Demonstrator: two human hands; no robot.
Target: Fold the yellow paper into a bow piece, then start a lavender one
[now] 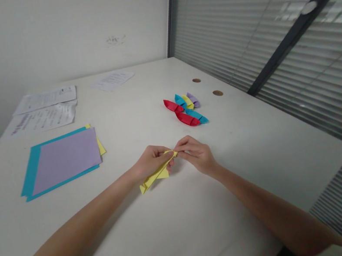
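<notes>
A folded yellow paper piece (pixel 156 177) lies low over the white table (pixel 182 232), held at its right tip by both hands. My left hand (pixel 150 160) is closed around the upper part of the strip. My right hand (pixel 195 152) pinches the same tip from the right. The two hands touch fingertip to fingertip. The paper's lower left end sticks out below my left hand.
Several folded paper shapes (pixel 186 110) in red, blue, yellow and purple lie beyond the hands. A stack of coloured sheets (pixel 64 160), purple on top, sits at the left. Printed papers (pixel 42 111) lie farther back. Window blinds (pixel 274 39) run along the right edge.
</notes>
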